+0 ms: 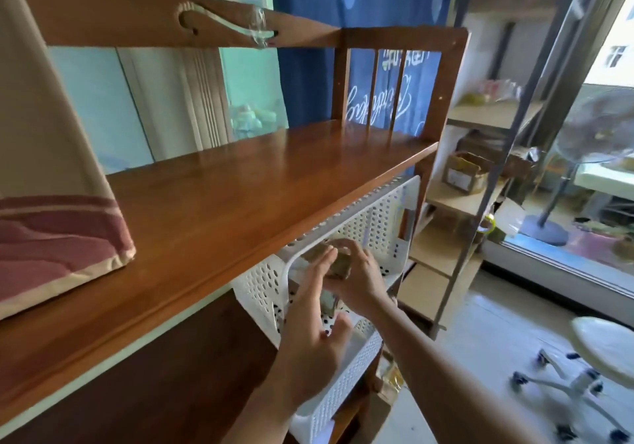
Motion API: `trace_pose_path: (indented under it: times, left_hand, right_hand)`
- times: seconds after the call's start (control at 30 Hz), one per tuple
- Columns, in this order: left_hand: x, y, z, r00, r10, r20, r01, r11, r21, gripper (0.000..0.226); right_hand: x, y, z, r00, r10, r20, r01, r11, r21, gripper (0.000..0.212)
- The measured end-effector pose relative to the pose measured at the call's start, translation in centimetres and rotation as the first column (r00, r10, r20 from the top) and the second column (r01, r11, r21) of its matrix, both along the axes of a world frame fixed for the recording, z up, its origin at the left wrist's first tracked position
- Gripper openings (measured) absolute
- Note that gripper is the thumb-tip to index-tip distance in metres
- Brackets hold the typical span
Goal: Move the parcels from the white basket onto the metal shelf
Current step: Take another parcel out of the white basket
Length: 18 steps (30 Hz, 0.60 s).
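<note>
A white perforated basket [374, 217] sits under the wooden shelf board, at the centre of the head view. Over it, my right hand [360, 279] grips a small brown parcel [338, 265] and holds it just above the basket's rim. My left hand [312, 327] is beside it with fingers spread, fingertips touching the parcel's left side. Another parcel [329, 301] shows inside the basket between my hands. The metal shelf [456, 200] stands to the right, its grey posts carrying beige boards, with a cardboard box [461, 171] on one level.
A wooden rack's wide board [223, 200] overhangs the basket. A fabric-covered box [51, 176] rests on it at the left. A swivel stool [603, 351] and a standing fan [597, 128] stand at the right by the window.
</note>
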State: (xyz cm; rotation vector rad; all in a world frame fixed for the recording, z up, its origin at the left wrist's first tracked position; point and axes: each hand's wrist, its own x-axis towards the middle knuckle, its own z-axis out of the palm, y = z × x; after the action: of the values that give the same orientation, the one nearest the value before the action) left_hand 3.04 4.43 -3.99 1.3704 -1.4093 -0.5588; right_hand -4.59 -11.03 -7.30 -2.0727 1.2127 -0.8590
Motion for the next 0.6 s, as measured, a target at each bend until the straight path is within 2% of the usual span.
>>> trace_pose_path:
  times: [0.2, 0.3, 0.43, 0.53, 0.6]
  left_hand:
    - [-1.0, -0.3, 1.1, 0.998, 0.059, -0.034, -0.06, 0.998, -0.026, 0.079]
    - [-2.7, 1.2, 2.3, 0.997, 0.059, -0.044, -0.062, 0.997, -0.05, 0.079]
    - [-5.8, 5.5, 3.1, 0.997, 0.036, -0.073, -0.045, 0.99, -0.133, 0.071]
    - [-7.6, 10.9, 3.0, 0.978, 0.016, -0.208, -0.062, 0.974, -0.217, 0.068]
    - [-8.4, 15.2, 2.4, 0.953, 0.023, -0.303, -0.097, 0.968, -0.231, 0.078]
  right_hand:
    - [-4.6, 2.3, 0.8, 0.993, -0.068, 0.094, 0.082, 0.985, -0.153, 0.069]
    - [-9.4, 5.3, 3.1, 0.986, -0.113, 0.12, 0.136, 0.969, -0.208, 0.074]
    - [-15.7, 11.2, 7.8, 0.976, -0.064, 0.206, 0.122, 0.952, -0.282, 0.069]
    - [-18.7, 17.0, 10.8, 0.92, 0.052, 0.389, 0.034, 0.977, -0.211, 0.061]
    - [-19.2, 21.0, 11.9, 0.825, 0.145, 0.547, -0.099, 0.989, -0.112, 0.056]
